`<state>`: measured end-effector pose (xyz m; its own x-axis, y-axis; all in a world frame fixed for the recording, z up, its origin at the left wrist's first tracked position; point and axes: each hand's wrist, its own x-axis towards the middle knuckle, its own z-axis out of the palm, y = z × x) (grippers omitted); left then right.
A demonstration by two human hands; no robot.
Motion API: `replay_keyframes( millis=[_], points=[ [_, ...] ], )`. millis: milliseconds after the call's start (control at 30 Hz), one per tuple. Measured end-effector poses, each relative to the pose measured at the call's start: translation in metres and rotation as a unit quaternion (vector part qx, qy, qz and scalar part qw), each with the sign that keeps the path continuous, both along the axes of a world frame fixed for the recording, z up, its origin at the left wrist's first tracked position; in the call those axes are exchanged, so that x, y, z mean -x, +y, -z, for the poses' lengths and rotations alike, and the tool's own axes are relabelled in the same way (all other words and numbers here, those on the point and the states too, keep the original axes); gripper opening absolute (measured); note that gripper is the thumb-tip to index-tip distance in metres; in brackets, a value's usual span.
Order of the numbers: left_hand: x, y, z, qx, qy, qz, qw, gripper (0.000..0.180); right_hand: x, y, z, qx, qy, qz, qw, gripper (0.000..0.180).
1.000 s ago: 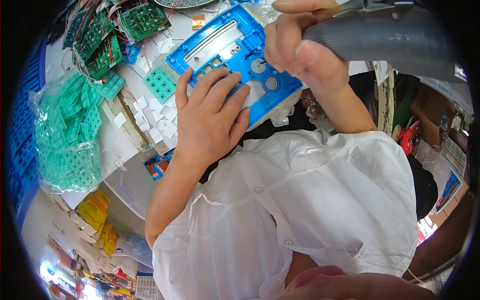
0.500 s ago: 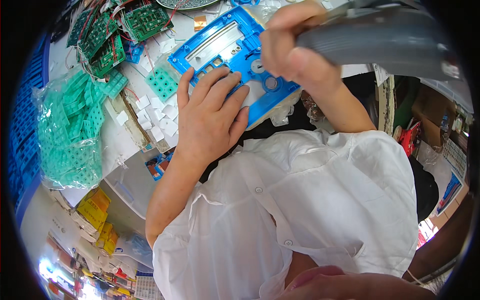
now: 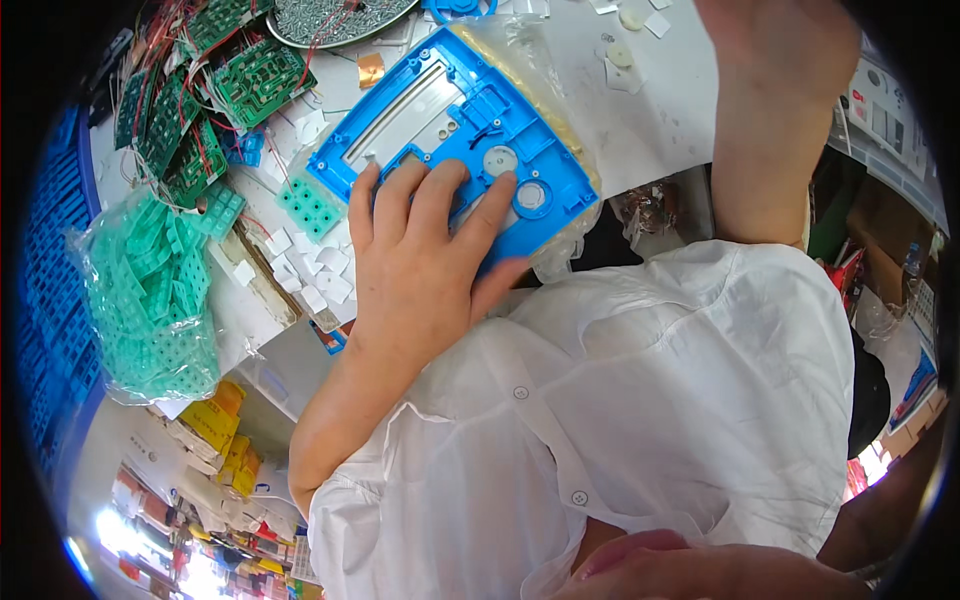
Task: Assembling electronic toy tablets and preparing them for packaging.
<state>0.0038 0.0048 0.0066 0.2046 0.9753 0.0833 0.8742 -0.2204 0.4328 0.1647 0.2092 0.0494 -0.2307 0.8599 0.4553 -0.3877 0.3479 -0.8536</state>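
Note:
A blue plastic housing (image 3: pixel 400 100), shaped like a panel with a long slot, small window openings and two round openings, lies tilted on the bench. Across its lower part rests my left hand (image 3: pixel 415 240), fingers spread and pressing on it; they hide some of the openings. Beneath the housing, yellowish padding in clear plastic (image 3: pixel 560 110) sticks out on the far right side. At the upper right edge of the picture is my right hand (image 3: pixel 785 50), raised away from the housing. It is blurred and its fingers are cut off, so whatever it may hold is hidden.
Left of the housing lie green keypad pads (image 3: pixel 310 208), white square pieces (image 3: pixel 330 285) and a clear bag of green pads (image 3: pixel 150 300). Wired green circuit boards (image 3: pixel 260 85) crowd the far left. A round tray of small metal parts (image 3: pixel 335 20) stands behind.
My right hand has moved off the housing, up and to the right. The grey tool beside it is out of view now. My left hand remains spread on the housing.

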Motion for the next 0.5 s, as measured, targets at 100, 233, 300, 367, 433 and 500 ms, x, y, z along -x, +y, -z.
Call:
replay_keyframes(
  millis=[100, 233, 300, 367, 433, 500],
  points=[
    [-0.001, 0.003, -0.011, 0.048, -0.004, -0.001, 0.999, 0.068, 0.001, 0.006, 0.009, 0.005, -0.019, 0.056, 0.998, 0.060],
    [0.000, 0.001, -0.012, 0.053, 0.032, 0.006, 0.998, 0.072, 0.001, 0.017, 0.014, 0.004, -0.032, 0.093, 0.995, 0.057],
    [0.005, 0.001, -0.016, 0.054, 0.045, 0.017, 0.997, 0.072, 0.000, 0.018, 0.014, 0.001, -0.038, 0.110, 0.993, 0.055],
    [0.012, 0.003, -0.018, 0.068, 0.041, 0.035, 0.996, 0.071, 0.000, 0.019, 0.012, -0.010, -0.044, 0.128, 0.991, 0.054],
    [0.015, 0.005, -0.021, 0.070, 0.042, 0.049, 0.995, 0.068, -0.002, 0.017, 0.007, -0.023, -0.051, 0.148, 0.987, 0.053],
    [0.017, 0.006, -0.024, 0.061, 0.046, 0.062, 0.995, 0.063, -0.006, 0.013, 0.000, -0.046, -0.060, 0.178, 0.981, 0.051]
  ],
)
